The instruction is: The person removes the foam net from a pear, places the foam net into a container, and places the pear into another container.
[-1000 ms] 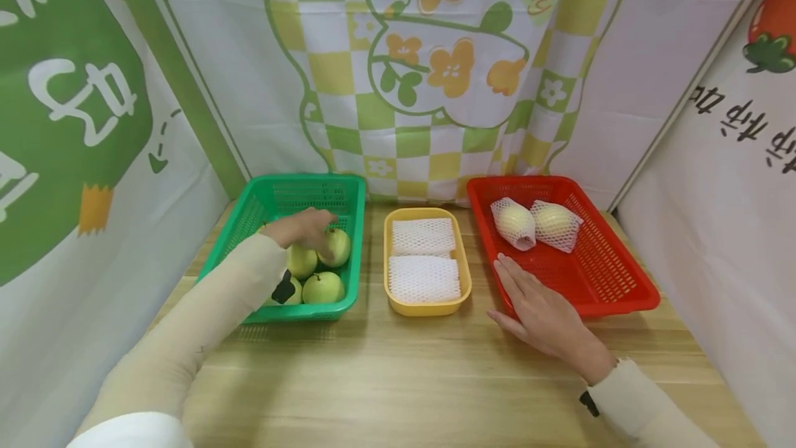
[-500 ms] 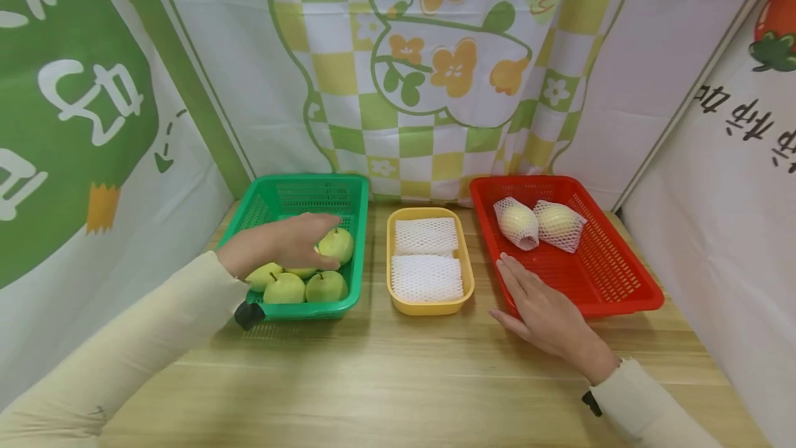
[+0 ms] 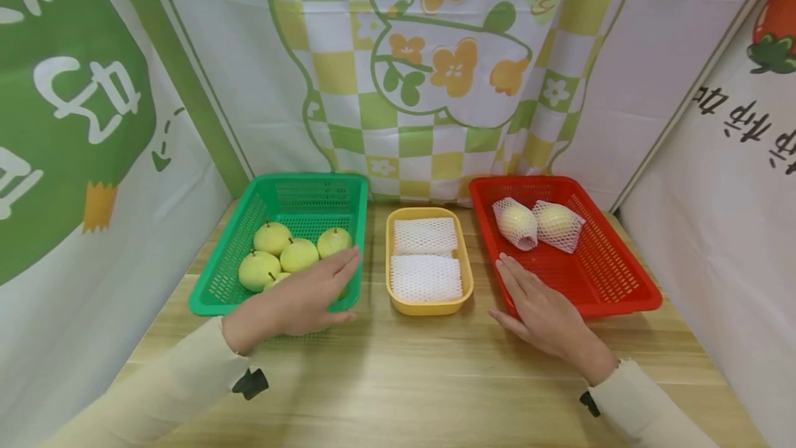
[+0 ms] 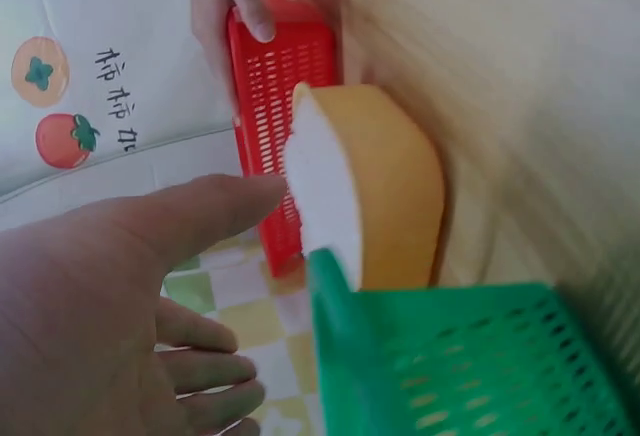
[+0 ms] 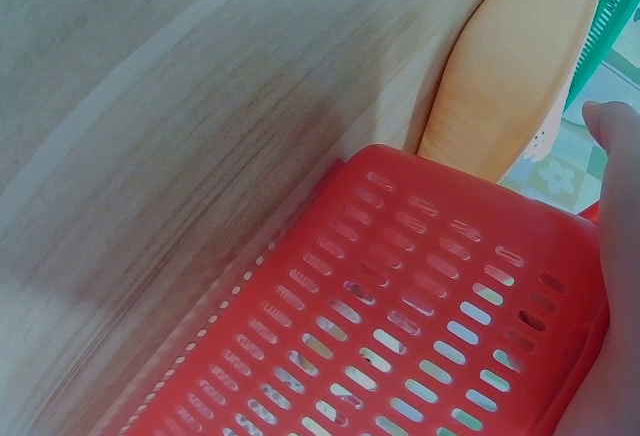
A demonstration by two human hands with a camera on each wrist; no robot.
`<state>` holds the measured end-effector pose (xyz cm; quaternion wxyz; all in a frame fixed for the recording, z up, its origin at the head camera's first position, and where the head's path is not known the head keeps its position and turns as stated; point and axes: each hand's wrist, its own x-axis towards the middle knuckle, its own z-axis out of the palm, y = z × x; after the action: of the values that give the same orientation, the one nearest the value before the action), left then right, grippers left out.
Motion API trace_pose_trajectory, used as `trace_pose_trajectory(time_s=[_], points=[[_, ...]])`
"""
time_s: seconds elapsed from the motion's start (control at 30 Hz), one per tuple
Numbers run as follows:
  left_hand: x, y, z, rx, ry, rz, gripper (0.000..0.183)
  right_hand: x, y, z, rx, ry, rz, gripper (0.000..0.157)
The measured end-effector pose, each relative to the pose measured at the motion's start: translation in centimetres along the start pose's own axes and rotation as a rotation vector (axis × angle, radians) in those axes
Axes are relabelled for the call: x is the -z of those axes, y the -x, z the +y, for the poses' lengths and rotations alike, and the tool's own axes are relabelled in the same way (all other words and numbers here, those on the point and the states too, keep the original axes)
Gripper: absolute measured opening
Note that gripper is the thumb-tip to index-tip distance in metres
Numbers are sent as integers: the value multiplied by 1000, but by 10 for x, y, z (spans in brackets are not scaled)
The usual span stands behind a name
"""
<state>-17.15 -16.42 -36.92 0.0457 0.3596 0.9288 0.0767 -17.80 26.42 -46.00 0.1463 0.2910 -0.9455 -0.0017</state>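
Note:
My left hand (image 3: 301, 304) is over the near right corner of the green basket (image 3: 365, 206), fingers straight and thumb apart. In the left wrist view its palm and fingers hold nothing. Several yellow-green pears (image 3: 299, 255) lie in that basket, some partly hidden by the hand. On the right, my right hand (image 3: 550, 316) rests with straight fingers along the near left rim of the red basket (image 3: 560, 278). Two pears in white foam nets, a left one (image 3: 513, 220) and a right one (image 3: 557, 223), lie toward the back of the red basket.
Between the baskets stands a small yellow tub (image 3: 430, 308) with two piles of white foam nets (image 3: 425, 278). All three containers sit on a wooden table (image 3: 410, 379). A printed curtain (image 3: 398, 144) hangs behind, with white side walls left and right.
My left hand came back from over the pears toward the basket's near edge, its fingers straightening, and more pears now show. My right hand stayed at the red basket.

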Motion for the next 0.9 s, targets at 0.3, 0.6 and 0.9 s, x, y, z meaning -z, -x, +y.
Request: trace_pose_trajectory(time_s=[0.3,0.6,0.9], points=[[-61,0,0,-6,-188,243,99,-1,1,0,17,1,41,90],[-83,0,3,70,-280,268,100,26,-8,-2,-55,-139,-183,95],[-87,0,4,79,-279,295,99,86,-58,25,-167,-318,-462,88]])
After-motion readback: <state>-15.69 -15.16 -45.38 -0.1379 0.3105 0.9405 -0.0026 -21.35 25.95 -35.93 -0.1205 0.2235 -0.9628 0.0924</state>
